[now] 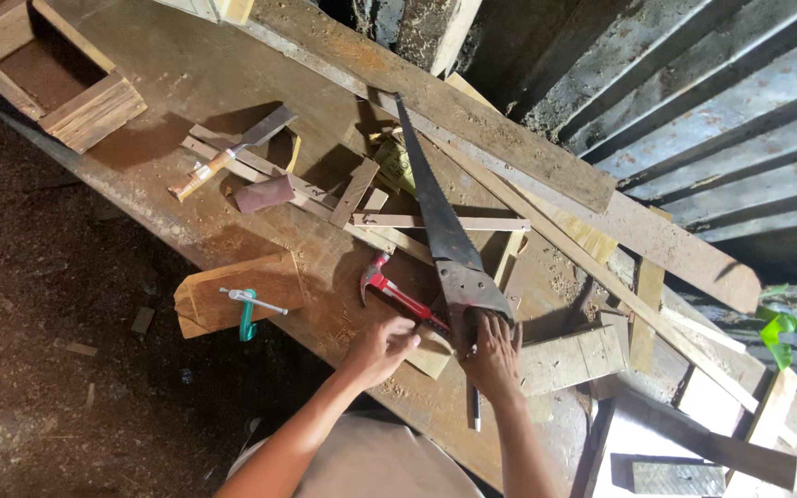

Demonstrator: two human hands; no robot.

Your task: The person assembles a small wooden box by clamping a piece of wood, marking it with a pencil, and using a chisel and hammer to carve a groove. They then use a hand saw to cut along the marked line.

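Left hand curled, fingers closed around the red hammer handle low on the dusty wooden desk, right hand spread flat, fingers apart, pressing the handsaw handle end, blade stretched away across thin wood strips, chisel well apart.

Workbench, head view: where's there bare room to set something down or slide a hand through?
Bare bench top lies between the wooden box and the long plank. A smaller patch sits between the clamp block and the red hammer. It is crowded around the handsaw, the thin strips, the left hand and the right hand.
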